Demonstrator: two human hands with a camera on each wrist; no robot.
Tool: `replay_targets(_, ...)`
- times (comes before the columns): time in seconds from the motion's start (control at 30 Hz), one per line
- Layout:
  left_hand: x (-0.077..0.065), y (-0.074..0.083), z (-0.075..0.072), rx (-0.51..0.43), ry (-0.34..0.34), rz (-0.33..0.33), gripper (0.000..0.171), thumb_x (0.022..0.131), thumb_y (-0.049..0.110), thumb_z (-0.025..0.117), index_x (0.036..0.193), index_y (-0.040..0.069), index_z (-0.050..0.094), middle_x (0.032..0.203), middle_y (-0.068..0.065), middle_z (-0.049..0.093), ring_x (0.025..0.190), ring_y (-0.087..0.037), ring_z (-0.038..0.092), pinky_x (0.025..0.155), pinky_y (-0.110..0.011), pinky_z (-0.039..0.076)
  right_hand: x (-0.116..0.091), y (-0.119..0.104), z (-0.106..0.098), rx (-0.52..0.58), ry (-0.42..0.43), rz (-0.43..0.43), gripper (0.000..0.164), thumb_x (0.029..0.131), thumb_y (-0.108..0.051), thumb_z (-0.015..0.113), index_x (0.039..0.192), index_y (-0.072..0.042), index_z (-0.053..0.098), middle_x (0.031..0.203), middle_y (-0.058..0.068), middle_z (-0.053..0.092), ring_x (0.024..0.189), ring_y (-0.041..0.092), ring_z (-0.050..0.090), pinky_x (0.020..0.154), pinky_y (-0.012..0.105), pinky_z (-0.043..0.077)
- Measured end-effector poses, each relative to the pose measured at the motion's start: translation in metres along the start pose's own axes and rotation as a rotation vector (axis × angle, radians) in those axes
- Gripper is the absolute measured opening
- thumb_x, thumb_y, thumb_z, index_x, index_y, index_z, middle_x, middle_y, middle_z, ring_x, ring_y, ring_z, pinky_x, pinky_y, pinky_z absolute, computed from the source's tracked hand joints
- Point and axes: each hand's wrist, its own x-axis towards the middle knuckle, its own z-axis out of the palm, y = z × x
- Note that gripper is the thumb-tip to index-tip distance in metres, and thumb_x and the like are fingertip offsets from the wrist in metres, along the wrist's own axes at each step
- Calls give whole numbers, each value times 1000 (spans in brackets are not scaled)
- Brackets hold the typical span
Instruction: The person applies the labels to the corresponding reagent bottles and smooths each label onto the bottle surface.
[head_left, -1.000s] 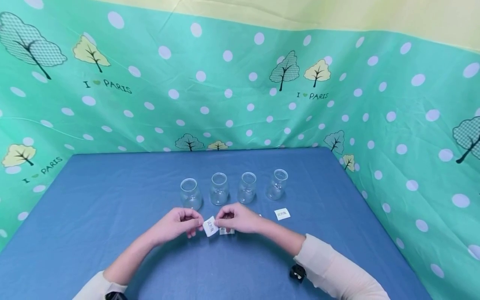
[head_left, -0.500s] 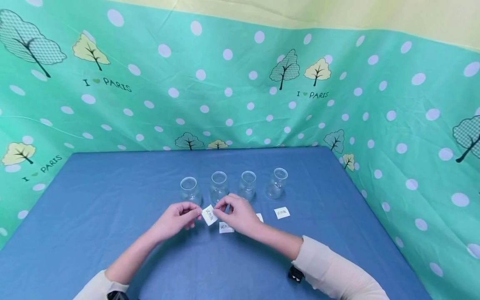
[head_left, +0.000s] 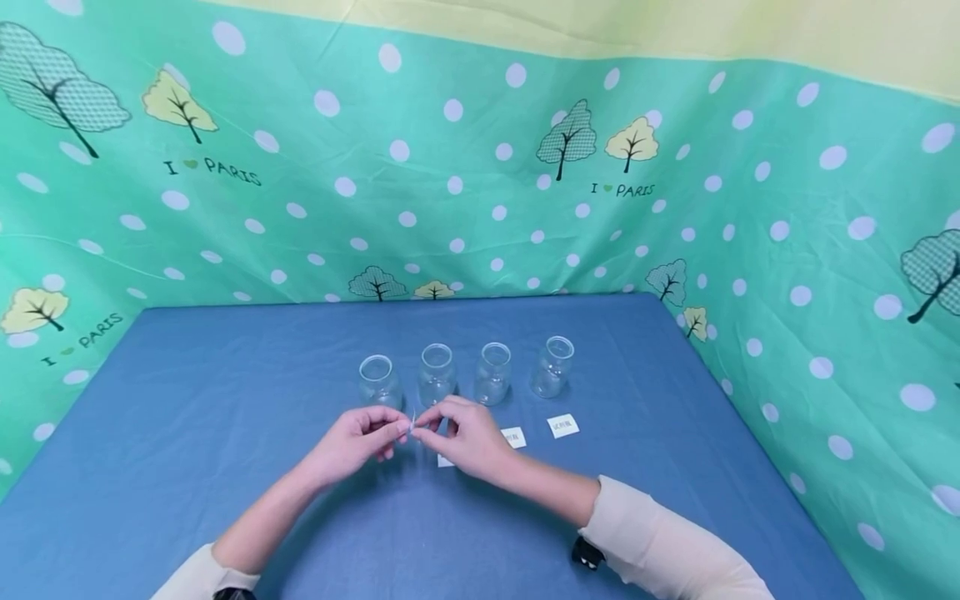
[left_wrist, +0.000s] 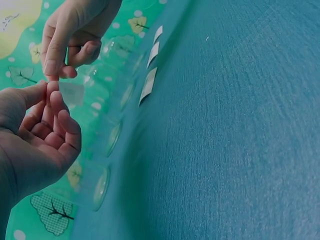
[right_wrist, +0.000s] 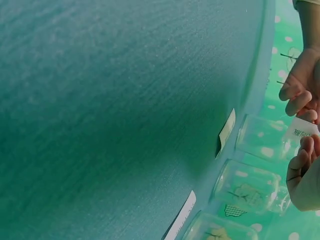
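Observation:
A small white paper label (right_wrist: pixel 303 128) with handwritten marks is held up between my two hands. It looks edge-on in the head view. My left hand (head_left: pixel 360 443) pinches one side of it between thumb and index finger. Close against it, my right hand (head_left: pixel 467 440) pinches the other side, fingertips nearly meeting. Behind the hands stand clear glass jars in a row: the leftmost jar (head_left: pixel 380 385), then a second jar (head_left: pixel 437 377), a third jar (head_left: pixel 492 375) and the rightmost jar (head_left: pixel 552 368). The lower part of the nearer jars is partly covered by the hands.
One label (head_left: pixel 563 426) lies before the rightmost jar, another label (head_left: pixel 514 437) to its left. A third label (head_left: pixel 445 461) is mostly covered by my right hand. Blue cloth (head_left: pixel 420 533) covers the table, and a green printed curtain (head_left: pixel 300 167) hangs behind it.
The held label has turned from facing the head camera to edge-on. My right hand has shifted a little left, nearer the left hand, uncovering more of one label on the table.

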Motion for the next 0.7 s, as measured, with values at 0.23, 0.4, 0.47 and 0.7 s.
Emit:
replay_targets(0.23, 1, 0, 6, 43, 24, 43, 25, 93, 18, 57, 99, -6, 63, 78, -4, 62, 62, -4, 54, 58, -25, 49, -3, -1, -1, 43, 11, 5, 10, 84, -20, 70, 89, -11, 72, 79, -1, 65, 53, -4, 41, 50, 14, 39)
replay_targets(0.4, -1, 1, 10, 85, 54, 71, 22, 93, 16, 57, 99, -5, 62, 82, -17, 62, 62, -4, 53, 58, -27, 50, -4, -1, -1, 57, 22, -1, 10, 84, -19, 70, 89, -11, 73, 78, 0, 66, 53, -4, 41, 49, 13, 39)
replay_targets(0.47, -2, 2, 11, 94, 57, 81, 22, 93, 16, 57, 100, -5, 62, 84, -21, 61, 63, -5, 54, 59, -27, 50, -4, 0, -1, 69, 23, 1, 9, 84, -18, 70, 89, -11, 73, 78, 0, 66, 53, -4, 41, 50, 13, 39)
replay_targets(0.7, -4, 3, 11, 101, 73, 76, 23, 93, 15, 57, 101, -6, 61, 87, -23, 62, 64, -5, 55, 62, -29, 51, -3, 3, -2, 115, 14, 68, 8, 85, -16, 67, 89, -10, 71, 79, 2, 66, 52, -2, 41, 48, 15, 38)
